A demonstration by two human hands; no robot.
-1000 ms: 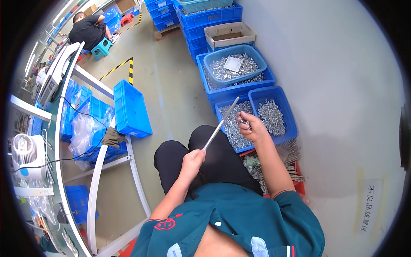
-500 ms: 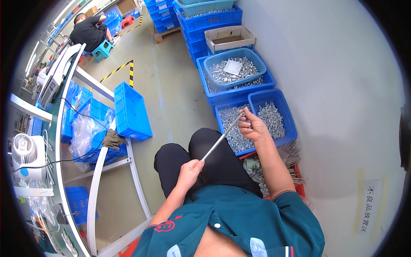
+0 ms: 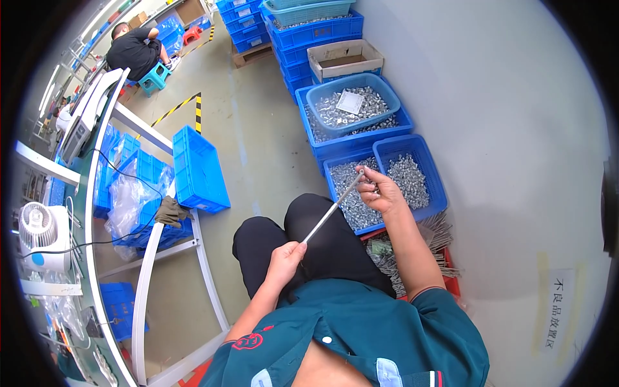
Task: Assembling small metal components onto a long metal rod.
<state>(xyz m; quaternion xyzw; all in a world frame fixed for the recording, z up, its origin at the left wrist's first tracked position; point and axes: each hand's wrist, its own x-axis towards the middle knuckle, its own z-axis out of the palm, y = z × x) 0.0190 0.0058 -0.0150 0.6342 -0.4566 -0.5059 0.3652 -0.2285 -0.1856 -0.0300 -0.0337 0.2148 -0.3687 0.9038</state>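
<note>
A thin silvery metal rod (image 3: 330, 211) slants up to the right above my lap. My left hand (image 3: 285, 261) is closed round its lower end. At the upper end, the fingers of my right hand (image 3: 385, 193) pinch the tip. A small ring-like end shows there, but I cannot tell whether it is a separate piece. Just beyond the right hand stands a blue bin (image 3: 360, 227) full of small silvery metal parts, with a second blue basket (image 3: 443, 193) of similar parts set in its right side.
A light-blue basket (image 3: 316, 103) of metal fittings rests on another bin, with stacked blue crates (image 3: 322, 31) behind. More rods (image 3: 438, 235) lie in a red container beside my right forearm. A white-framed bench (image 3: 145, 277) with a fan (image 3: 42, 235) stands left. A person (image 3: 132, 51) sits far left.
My right hand's fingers have shifted slightly left at the rod's tip. The left hand keeps its hold in nearly the same place.
</note>
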